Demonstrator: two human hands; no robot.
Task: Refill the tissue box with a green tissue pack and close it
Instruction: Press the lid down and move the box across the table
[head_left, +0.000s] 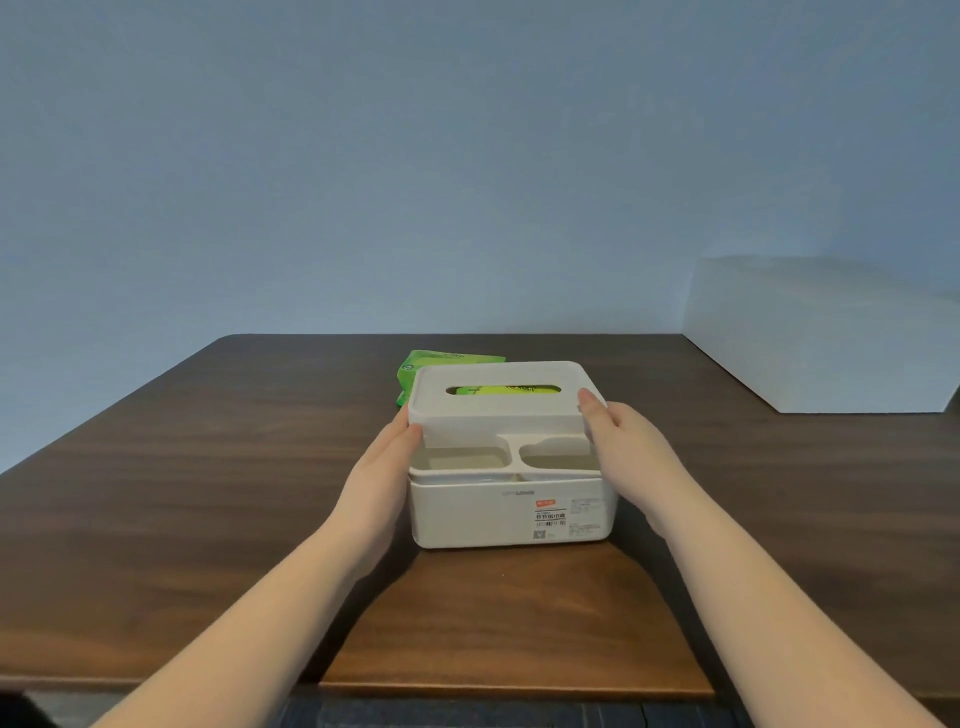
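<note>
A white plastic tissue box (511, 512) stands on the brown table in front of me, with a printed label on its front wall. Its white lid (504, 402), which has a slot in the top and two shallow trays at the front, sits raised and slightly tilted above the box. My left hand (387, 457) holds the lid's left side and my right hand (621, 441) holds its right side. A green tissue pack (421, 366) lies on the table behind the box. Green packaging (501, 389) also shows through the lid's slot; where that green lies I cannot tell.
A large white block (826, 332) stands at the table's back right corner. The dark wooden table (208, 493) spreads left and right of the box. Its near edge (514, 688) runs just below my forearms. A plain blue wall rises behind.
</note>
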